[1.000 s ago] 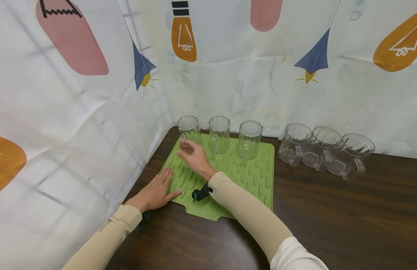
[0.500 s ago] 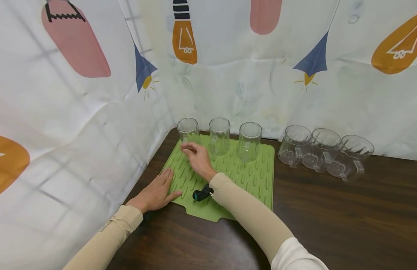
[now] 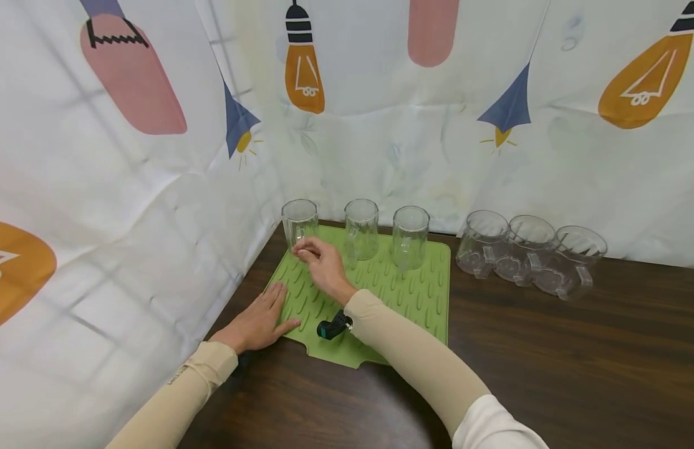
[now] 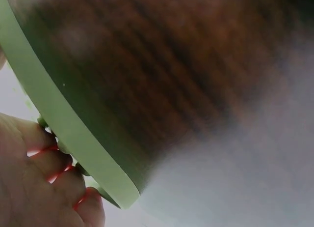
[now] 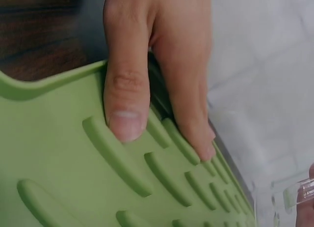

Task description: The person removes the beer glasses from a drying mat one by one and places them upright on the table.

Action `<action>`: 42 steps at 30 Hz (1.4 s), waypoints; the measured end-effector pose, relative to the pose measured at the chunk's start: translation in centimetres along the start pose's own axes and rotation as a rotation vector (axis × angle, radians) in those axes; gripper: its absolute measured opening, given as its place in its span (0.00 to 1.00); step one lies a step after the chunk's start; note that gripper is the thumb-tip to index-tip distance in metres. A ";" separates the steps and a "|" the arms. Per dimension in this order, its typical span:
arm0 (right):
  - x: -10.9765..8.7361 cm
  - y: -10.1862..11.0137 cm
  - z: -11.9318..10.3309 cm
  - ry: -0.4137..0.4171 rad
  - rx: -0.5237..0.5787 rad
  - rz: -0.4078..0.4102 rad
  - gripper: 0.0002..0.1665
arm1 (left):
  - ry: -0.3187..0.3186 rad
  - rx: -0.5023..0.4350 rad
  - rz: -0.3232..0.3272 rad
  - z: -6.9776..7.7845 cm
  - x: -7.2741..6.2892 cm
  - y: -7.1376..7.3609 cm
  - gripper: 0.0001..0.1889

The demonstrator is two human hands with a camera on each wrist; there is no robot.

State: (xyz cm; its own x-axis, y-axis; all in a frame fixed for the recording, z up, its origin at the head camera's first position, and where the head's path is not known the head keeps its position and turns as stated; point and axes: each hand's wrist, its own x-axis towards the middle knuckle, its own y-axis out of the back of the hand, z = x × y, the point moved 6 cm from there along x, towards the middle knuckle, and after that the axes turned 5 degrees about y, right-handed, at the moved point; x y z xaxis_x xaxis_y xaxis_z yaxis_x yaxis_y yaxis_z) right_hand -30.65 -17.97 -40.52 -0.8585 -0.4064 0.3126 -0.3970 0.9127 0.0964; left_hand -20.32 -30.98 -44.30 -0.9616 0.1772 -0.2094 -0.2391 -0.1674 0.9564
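Note:
My right hand (image 3: 324, 265) pinches the handle of a clear glass mug (image 3: 299, 218), which overlaps the back left corner of the green ridged drying mat (image 3: 338, 355) in the head view. A bit of that handle (image 5: 299, 193) and my fingertips show at the lower right of the right wrist view. My left hand (image 3: 259, 321) lies flat on the mat's left edge, thumb spread out; the right wrist view has its thumb and fingers over the ridges. Two more glass mugs, a middle one (image 3: 361, 227) and a right one (image 3: 411, 237), stand upright on the mat's back part.
To the right of the mat, three clear mugs, a left one (image 3: 482, 243), a middle one (image 3: 524, 249) and a right one (image 3: 571, 259), stand close together on the dark wooden table (image 3: 549, 362). Printed white cloth (image 3: 369, 143) hangs behind and at the left, right beside the table edge.
The right hand has closed onto the left mug's handle, and that mug has shifted left, away from the middle mug. The left hand stays put. The head view has shifted slightly.

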 end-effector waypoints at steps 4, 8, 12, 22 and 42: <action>-0.2 0.1 -0.4 0.003 0.017 -0.010 0.13 | 0.001 0.002 -0.005 0.0 0.1 -0.1 0.46; -0.3 0.4 -1.0 0.011 0.001 -0.015 0.13 | 0.005 0.004 -0.011 -0.1 0.2 -0.2 0.46; -0.4 0.5 -1.6 0.021 0.008 -0.037 0.12 | 0.010 0.004 -0.020 -0.2 0.2 -0.2 0.47; -1.4 1.0 -2.8 0.033 0.005 -0.074 0.11 | 0.000 0.004 -0.011 -0.1 0.2 -0.3 0.47; -4.5 3.1 -4.7 0.081 -0.001 -0.117 0.11 | -0.040 0.011 0.020 0.1 -0.1 0.2 0.48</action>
State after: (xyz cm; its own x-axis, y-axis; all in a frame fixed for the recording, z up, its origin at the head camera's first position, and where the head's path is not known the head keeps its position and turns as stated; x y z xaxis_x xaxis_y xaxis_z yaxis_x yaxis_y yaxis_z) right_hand -26.50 -13.16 -37.16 -0.7777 -0.5053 0.3741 -0.4923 0.8595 0.1376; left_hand -20.30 -30.95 -44.08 -0.9599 0.2130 -0.1823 -0.2185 -0.1609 0.9625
